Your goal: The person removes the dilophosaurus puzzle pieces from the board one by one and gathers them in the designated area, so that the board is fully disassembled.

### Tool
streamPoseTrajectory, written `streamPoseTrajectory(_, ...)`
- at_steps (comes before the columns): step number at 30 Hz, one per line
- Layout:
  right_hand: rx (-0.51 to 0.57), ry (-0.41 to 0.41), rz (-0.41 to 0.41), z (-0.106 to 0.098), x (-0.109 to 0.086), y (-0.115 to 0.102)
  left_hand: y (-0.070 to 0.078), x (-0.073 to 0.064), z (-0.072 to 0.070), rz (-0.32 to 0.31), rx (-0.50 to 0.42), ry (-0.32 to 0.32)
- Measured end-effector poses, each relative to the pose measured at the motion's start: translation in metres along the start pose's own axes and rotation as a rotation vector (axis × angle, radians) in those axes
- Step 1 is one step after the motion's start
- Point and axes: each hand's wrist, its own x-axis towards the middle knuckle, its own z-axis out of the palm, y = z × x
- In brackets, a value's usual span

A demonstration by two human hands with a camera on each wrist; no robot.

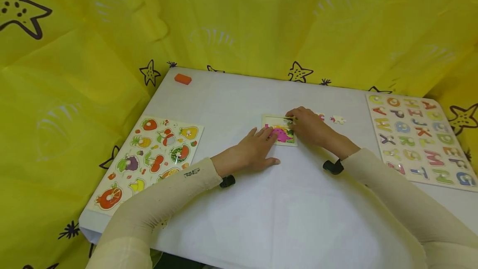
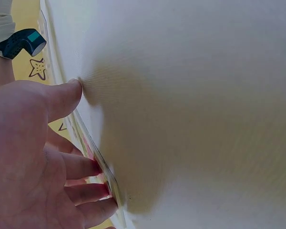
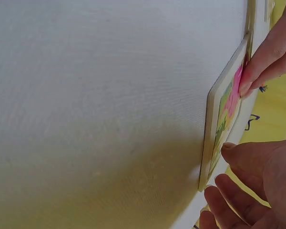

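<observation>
A small square jigsaw puzzle [image 1: 279,143] with a pink dinosaur picture in a pale frame lies flat on the white table. My left hand [image 1: 257,149] rests its straight fingers on the picture's left part, thumb spread out on the tablecloth. At the puzzle's right side, my right hand [image 1: 308,125] covers the upper right corner. In the right wrist view, the right thumb [image 3: 233,152] touches the picture near the frame, while the other fingers bend loosely beside the corner. No loose piece shows between them. Beyond the right hand lies a loose jigsaw piece [image 1: 337,119].
A fruit peg board [image 1: 198,134] lies at the left and an alphabet board [image 1: 377,125] at the right. An orange block [image 1: 183,79] sits at the far left corner. Another loose pink piece [image 1: 321,116] shows behind the right hand. A yellow patterned curtain [image 1: 231,20] hangs behind the table.
</observation>
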Motion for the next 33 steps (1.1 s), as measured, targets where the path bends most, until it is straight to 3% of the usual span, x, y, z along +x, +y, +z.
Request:
streamPoseTrajectory(10, -0.018, -0.029, -0.008, 0.004, 0.003, -0.001, 0.001, -0.001, 0.0, -0.008, 0.012, -0.01)
streamPoseTrajectory(20, -0.135, -0.064, -0.026, -0.001, 0.002, -0.008, 0.001, -0.001, -0.002, -0.007, 0.019, -0.007)
streamPoseTrajectory(33, -0.137, -0.134, -0.08, -0.008, 0.004, -0.008, 0.001, 0.0, -0.001, -0.002, 0.015, -0.005)
